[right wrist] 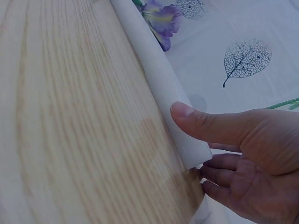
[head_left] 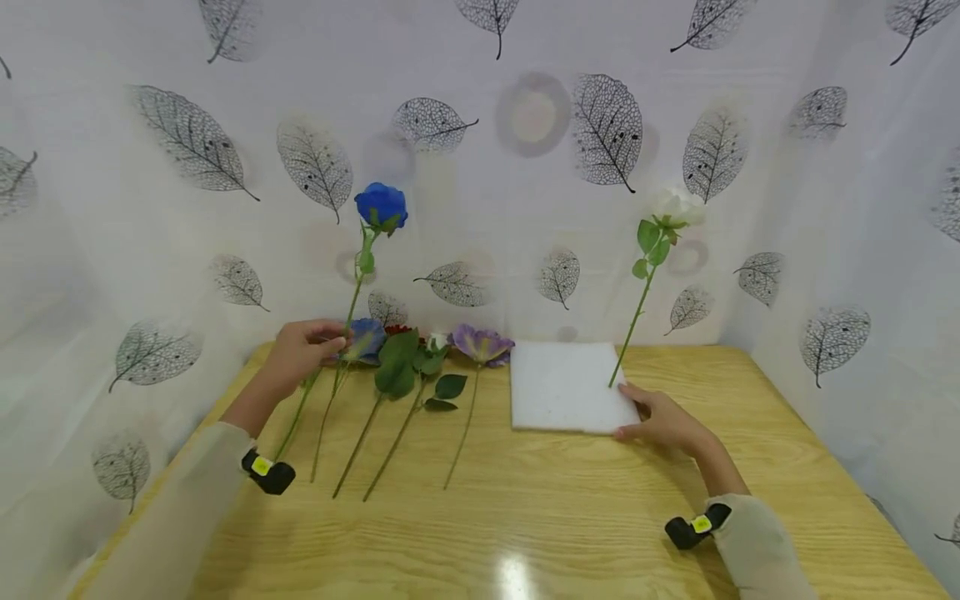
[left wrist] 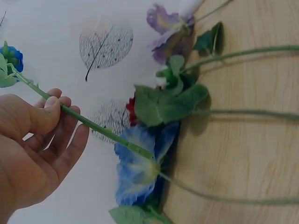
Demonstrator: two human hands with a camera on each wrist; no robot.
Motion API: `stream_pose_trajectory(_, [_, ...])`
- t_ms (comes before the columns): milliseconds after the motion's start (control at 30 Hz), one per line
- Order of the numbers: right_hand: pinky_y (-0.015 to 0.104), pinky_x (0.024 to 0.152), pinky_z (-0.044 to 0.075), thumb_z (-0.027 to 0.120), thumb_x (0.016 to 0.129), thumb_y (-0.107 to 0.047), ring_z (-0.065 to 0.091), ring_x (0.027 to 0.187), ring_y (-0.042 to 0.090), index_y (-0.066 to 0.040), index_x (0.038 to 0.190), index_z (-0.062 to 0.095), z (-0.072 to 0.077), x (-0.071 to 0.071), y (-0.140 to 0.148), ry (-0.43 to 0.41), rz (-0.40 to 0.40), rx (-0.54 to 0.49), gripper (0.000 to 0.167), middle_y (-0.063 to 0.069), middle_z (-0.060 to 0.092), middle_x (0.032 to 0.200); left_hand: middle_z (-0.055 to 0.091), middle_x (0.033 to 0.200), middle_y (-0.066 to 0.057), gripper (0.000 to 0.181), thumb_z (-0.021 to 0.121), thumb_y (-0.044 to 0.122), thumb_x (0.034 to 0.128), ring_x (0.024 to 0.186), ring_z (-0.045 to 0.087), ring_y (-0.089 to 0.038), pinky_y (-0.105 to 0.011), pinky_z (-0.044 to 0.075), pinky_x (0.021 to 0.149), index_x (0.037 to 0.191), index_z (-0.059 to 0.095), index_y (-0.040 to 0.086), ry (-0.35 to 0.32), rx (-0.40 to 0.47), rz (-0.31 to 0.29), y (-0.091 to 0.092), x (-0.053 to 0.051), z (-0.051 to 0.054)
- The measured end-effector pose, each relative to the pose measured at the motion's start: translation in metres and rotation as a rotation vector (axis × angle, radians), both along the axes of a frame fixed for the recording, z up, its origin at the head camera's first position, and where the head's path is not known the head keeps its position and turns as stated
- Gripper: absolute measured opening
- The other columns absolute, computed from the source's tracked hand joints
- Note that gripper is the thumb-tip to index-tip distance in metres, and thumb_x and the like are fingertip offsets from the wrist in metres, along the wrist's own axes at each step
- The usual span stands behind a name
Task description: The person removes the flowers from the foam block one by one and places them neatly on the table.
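My left hand [head_left: 294,358] pinches the green stem of a blue artificial rose [head_left: 381,207] between thumb and fingers. Its bloom points up, and in the left wrist view the stem's cut end [left wrist: 140,150] hangs in front of a pale-blue flower [left wrist: 135,172]. On the right, a white artificial rose [head_left: 675,208] stands in a white foam board [head_left: 562,387], leaning slightly right. My right hand [head_left: 667,421] grips the board's near right corner, the thumb [right wrist: 187,114] on its near side and the fingers round the right side.
Several artificial flowers lie on the wooden table [head_left: 480,533] left of the board, stems toward me. Among them are a purple flower [head_left: 482,344] and one with big green leaves [head_left: 396,364]. Behind hangs a white curtain [head_left: 465,217] printed with leaves.
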State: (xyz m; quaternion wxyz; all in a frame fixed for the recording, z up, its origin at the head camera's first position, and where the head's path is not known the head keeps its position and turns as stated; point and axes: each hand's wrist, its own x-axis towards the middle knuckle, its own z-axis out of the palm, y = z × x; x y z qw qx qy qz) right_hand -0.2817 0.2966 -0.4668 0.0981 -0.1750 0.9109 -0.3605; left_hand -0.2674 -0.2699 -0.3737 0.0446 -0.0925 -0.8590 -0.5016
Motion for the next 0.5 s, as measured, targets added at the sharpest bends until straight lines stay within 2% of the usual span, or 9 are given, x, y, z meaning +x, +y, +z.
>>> stream_pose_trajectory(133, [0.065, 0.119, 0.026, 0.085, 0.084, -0.023, 0.026, 0.147, 0.053, 0.01, 0.153, 0.033, -0.001, -0.002, 0.001, 0.003, 0.001, -0.004, 0.092, 0.035, 0.028, 0.158, 0.071, 0.12, -0.008, 0.035, 0.058, 0.011, 0.1047, 0.089, 0.063, 0.009, -0.02, 0.06, 0.08, 0.132, 0.06, -0.011, -0.017, -0.04, 0.037, -0.017, 0.008, -0.001])
stream_pose_trajectory(233, [0.064, 0.119, 0.027, 0.085, 0.084, -0.023, 0.027, 0.147, 0.053, 0.01, 0.153, 0.033, -0.003, -0.003, 0.002, 0.004, 0.002, -0.005, 0.093, 0.035, 0.028, 0.158, 0.07, 0.12, -0.007, 0.036, 0.057, 0.012, 0.105, 0.088, 0.062, 0.009, -0.025, 0.062, 0.082, 0.133, 0.058, -0.011, -0.038, -0.083, 0.082, -0.028, 0.013, -0.003])
stream_pose_trajectory(267, [0.064, 0.119, 0.027, 0.085, 0.084, -0.024, 0.027, 0.147, 0.053, 0.01, 0.153, 0.033, -0.003, -0.003, 0.002, 0.005, 0.003, -0.004, 0.093, 0.035, 0.028, 0.158, 0.07, 0.12, -0.008, 0.037, 0.057, 0.012, 0.1049, 0.088, 0.062, 0.008, -0.027, 0.062, 0.082, 0.134, 0.058, -0.011, -0.043, -0.097, 0.098, -0.032, 0.015, -0.005])
stream_pose_trajectory(400, [0.063, 0.119, 0.027, 0.085, 0.084, -0.024, 0.028, 0.147, 0.052, 0.01, 0.153, 0.032, -0.005, -0.004, 0.002, 0.008, 0.004, 0.001, 0.093, 0.035, 0.028, 0.158, 0.063, 0.124, -0.029, 0.04, 0.058, 0.01, 0.1044, 0.086, 0.063, 0.006, -0.034, 0.064, 0.082, 0.135, 0.055, -0.015, -0.064, -0.145, 0.158, -0.048, 0.023, -0.009])
stream_pose_trajectory(500, [0.063, 0.119, 0.027, 0.085, 0.084, -0.024, 0.028, 0.147, 0.052, 0.01, 0.153, 0.032, -0.005, -0.005, 0.003, 0.006, 0.005, 0.0, 0.094, 0.035, 0.028, 0.158, 0.061, 0.126, -0.035, 0.04, 0.058, 0.01, 0.104, 0.082, 0.063, 0.008, -0.036, 0.064, 0.081, 0.135, 0.055, -0.016, -0.084, -0.167, 0.198, -0.058, 0.028, -0.012])
